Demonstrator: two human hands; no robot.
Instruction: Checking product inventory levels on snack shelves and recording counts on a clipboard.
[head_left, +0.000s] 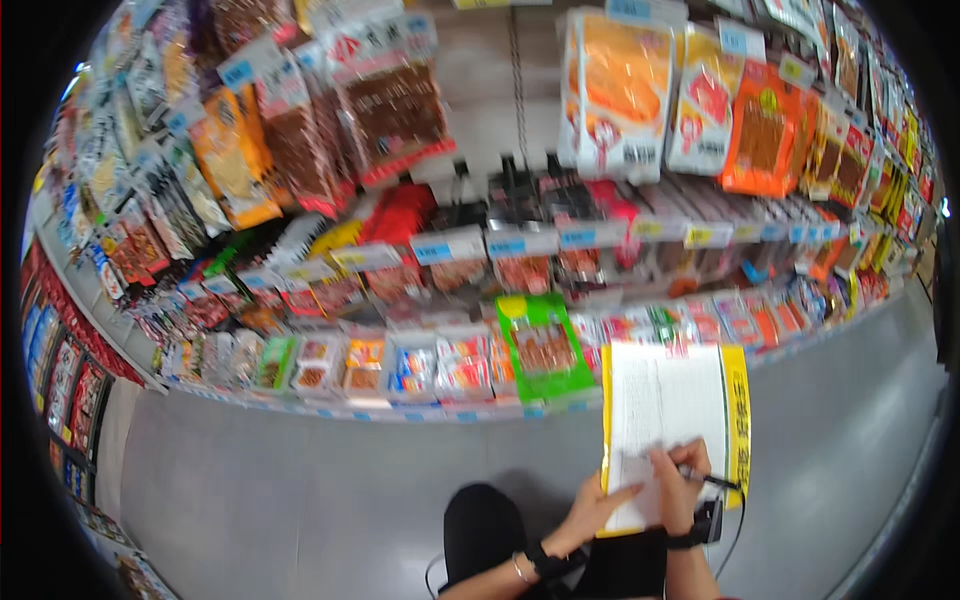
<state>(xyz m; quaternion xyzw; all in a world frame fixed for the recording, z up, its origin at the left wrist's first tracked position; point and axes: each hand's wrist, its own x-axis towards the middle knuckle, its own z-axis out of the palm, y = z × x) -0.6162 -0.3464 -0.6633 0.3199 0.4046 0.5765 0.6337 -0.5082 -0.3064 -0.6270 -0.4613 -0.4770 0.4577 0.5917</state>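
A printed paper sheet (667, 397) lies over a yellow-edged board or packet (739, 420) in front of me. My left hand (592, 510) grips its lower left corner, with the thumb on top of the paper. In my right hand (679, 480) is a dark pen (709, 478), and that hand rests on the sheet's lower part. The pen's tip is hidden by the fingers. Both wrists carry black straps, and a bracelet (519, 568) circles my left forearm.
Ahead curves a store shelf with hanging snack packs (615, 97), price tags (448, 246) and a bottom row of boxed packets (412, 371). A green snack bag (544, 349) stands in front there. Grey floor (300, 480) surrounds my bent knee (484, 517). A black cable (739, 525) hangs by my right wrist.
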